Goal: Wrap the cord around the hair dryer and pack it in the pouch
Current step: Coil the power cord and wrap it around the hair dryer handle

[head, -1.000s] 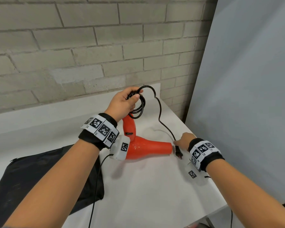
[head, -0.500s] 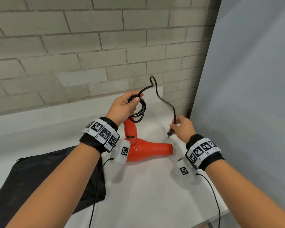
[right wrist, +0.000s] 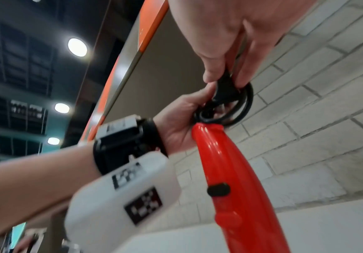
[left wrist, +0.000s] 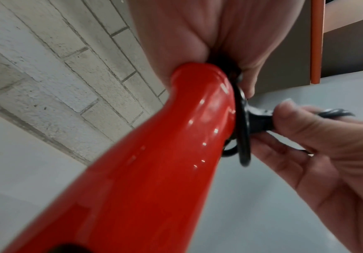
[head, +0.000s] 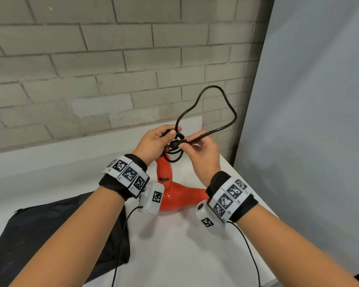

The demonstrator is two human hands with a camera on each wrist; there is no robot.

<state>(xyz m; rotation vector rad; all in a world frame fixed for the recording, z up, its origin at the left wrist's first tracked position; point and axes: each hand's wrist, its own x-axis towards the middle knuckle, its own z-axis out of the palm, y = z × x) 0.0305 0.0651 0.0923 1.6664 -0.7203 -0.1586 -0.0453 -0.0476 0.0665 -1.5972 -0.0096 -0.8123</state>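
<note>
The red hair dryer point(head: 180, 198) rests on the white table point(head: 184, 255), handle point(left wrist: 154, 162) pointing up. My left hand point(head: 157, 139) grips the coiled black cord point(head: 175, 156) at the handle's tip. My right hand point(head: 201, 150) pinches the plug point(head: 174, 144) end of the cord against those coils point(right wrist: 236, 109). A loose loop of cord point(head: 214, 106) arches up above both hands. The black pouch point(head: 39, 239) lies flat on the table at the lower left.
A brick wall point(head: 91, 69) stands right behind the table. A grey panel point(head: 309, 121) closes off the right side. Thin sensor cables point(head: 120, 245) hang from both wristbands.
My right hand lifted the plug off the table near the nozzle and carried it up and left to the coils in my left hand. The free cord now forms a raised loop.
</note>
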